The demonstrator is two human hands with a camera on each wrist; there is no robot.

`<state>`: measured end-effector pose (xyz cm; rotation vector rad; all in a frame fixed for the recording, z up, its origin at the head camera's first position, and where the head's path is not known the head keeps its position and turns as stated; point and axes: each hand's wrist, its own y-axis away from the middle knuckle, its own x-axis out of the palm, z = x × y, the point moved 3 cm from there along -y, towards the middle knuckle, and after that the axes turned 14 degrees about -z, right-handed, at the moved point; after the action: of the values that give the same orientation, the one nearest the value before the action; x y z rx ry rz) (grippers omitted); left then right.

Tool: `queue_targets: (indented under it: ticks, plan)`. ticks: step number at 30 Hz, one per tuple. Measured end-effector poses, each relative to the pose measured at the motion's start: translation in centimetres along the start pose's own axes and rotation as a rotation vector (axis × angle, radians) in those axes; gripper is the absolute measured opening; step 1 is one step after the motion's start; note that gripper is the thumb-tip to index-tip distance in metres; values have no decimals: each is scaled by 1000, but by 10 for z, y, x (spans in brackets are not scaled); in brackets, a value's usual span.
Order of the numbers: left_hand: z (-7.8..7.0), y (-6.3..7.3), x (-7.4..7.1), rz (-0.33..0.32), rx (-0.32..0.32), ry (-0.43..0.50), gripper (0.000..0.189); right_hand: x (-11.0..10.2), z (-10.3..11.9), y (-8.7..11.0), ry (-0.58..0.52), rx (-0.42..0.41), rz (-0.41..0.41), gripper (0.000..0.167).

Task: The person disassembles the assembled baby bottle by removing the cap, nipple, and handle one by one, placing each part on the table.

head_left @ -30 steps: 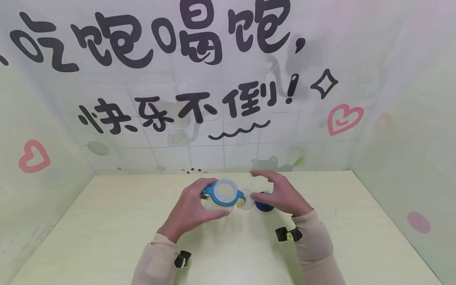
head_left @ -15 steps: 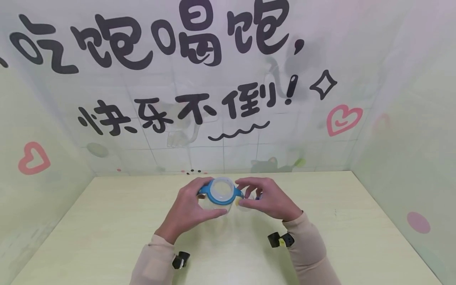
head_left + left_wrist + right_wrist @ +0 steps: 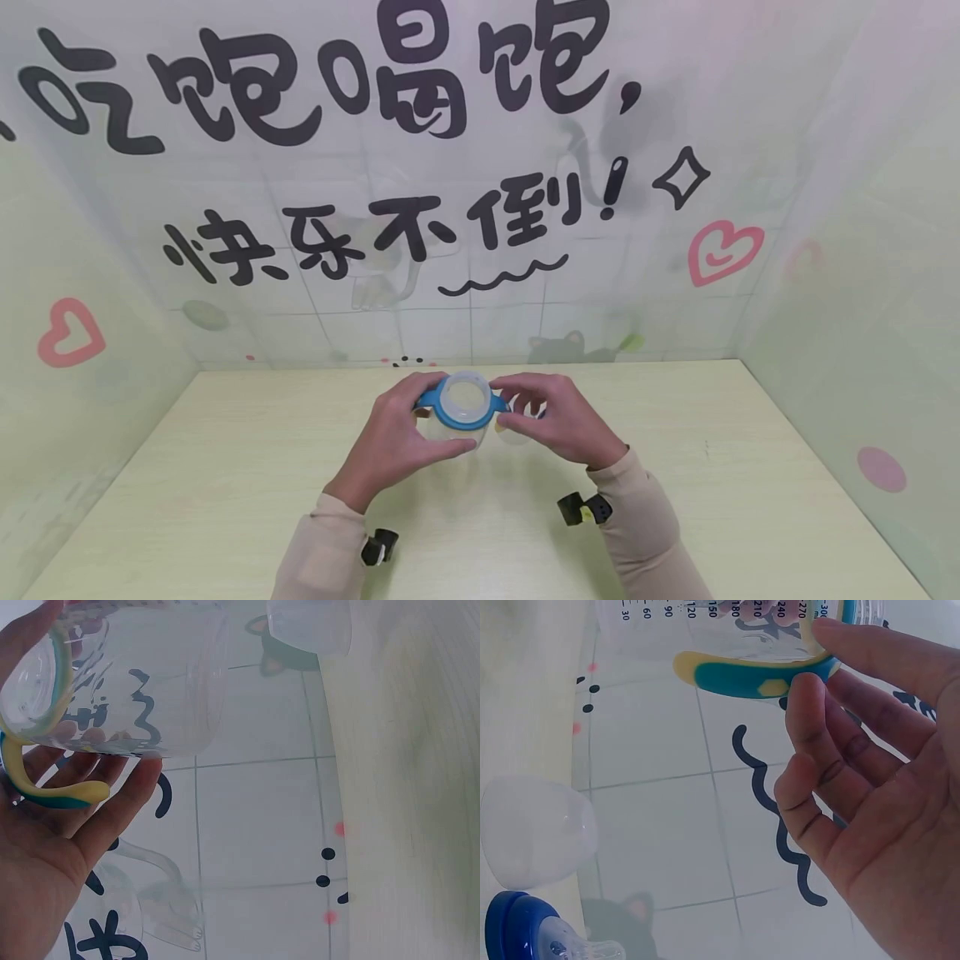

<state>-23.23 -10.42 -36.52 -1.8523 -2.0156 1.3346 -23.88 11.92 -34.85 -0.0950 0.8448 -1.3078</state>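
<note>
A clear baby bottle [image 3: 467, 398] without a top is held upright above the table. Round its neck sits a blue and yellow handle ring [image 3: 742, 679], with one arm on each side. My left hand [image 3: 401, 433] grips the bottle's body from the left, fingers spread along its far side. On the other side, the thumb and fingers of my right hand [image 3: 561, 417] pinch the handle ring near its right arm. The right wrist view shows measuring marks on the bottle. Inside it I see no contents.
A clear dome cap [image 3: 538, 832] stands on the table just below my right hand. Beside it is a bottle nipple in a dark blue collar [image 3: 511, 930], mostly hidden in the head view. A printed wall [image 3: 420, 325] rises at the table's back edge.
My right hand has come left, from over the blue collar to the bottle's handle ring, and its fingers have closed on it. The bottle has shifted slightly left.
</note>
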Motion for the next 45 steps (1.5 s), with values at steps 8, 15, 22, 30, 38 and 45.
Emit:
queue_targets:
  ticks: [8, 15, 22, 30, 38, 45]
  plan:
    - [0, 0, 0, -1, -4, -12, 80, 0, 2, 0, -11, -5, -6, 36]
    - [0, 0, 0, 4, -10, -12, 81, -1, 1, 0, 3, -1, -2, 37]
    - [0, 0, 0, 6, -1, -3, 79, -3, 2, 0, 4, 10, -3, 37]
    - [1, 1, 0, 4, 14, 17, 77, -6, 4, 1, -5, 6, -7, 36]
    - [0, 1, 0, 13, -9, 42, 77, -8, 6, 2, -6, -9, -18, 37]
    - [0, 1, 1, 17, -23, 42, 78, -12, 9, 2, -8, -18, -36, 37]
